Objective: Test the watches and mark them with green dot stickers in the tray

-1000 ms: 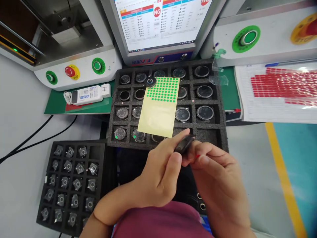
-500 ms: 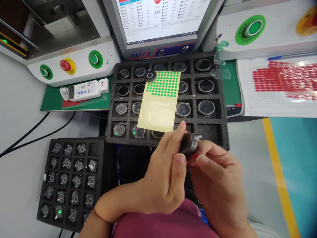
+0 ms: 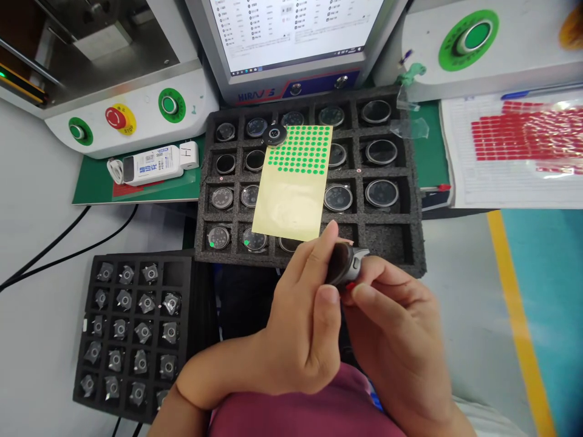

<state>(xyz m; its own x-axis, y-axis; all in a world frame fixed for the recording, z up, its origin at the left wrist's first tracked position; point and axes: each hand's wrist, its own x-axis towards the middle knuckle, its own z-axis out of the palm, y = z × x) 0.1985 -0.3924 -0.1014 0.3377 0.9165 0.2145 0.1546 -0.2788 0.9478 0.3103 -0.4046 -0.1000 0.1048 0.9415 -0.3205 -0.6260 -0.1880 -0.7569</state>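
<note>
A dark round watch case [image 3: 342, 264] is tilted on edge between my hands, its side button facing right. My left hand [image 3: 305, 315] is closed around it, thumb at the lower side and fingers at the back. My right hand [image 3: 396, 309] touches its right edge, thumb and finger pinching a small red piece, perhaps a sticker [image 3: 350, 286], against the lower rim. A yellow sheet of green dot stickers [image 3: 291, 203] lies just beyond my hands, over the foam tray [image 3: 392, 243] of watch cases. Another watch case, back up [image 3: 275, 135], rests on the sheet's top left corner.
A second black tray [image 3: 177, 273] with several wrapped watch parts stands lower left. Behind are a monitor [image 3: 291, 42] and button panels [image 3: 132, 112]. A white charger box [image 3: 152, 165] lies left; red sticker sheets [image 3: 514, 139] lie on paper at right.
The view has shifted slightly. The watch case has turned a little in my hands, and more of the red piece shows at its lower rim. Both hands keep their hold.
</note>
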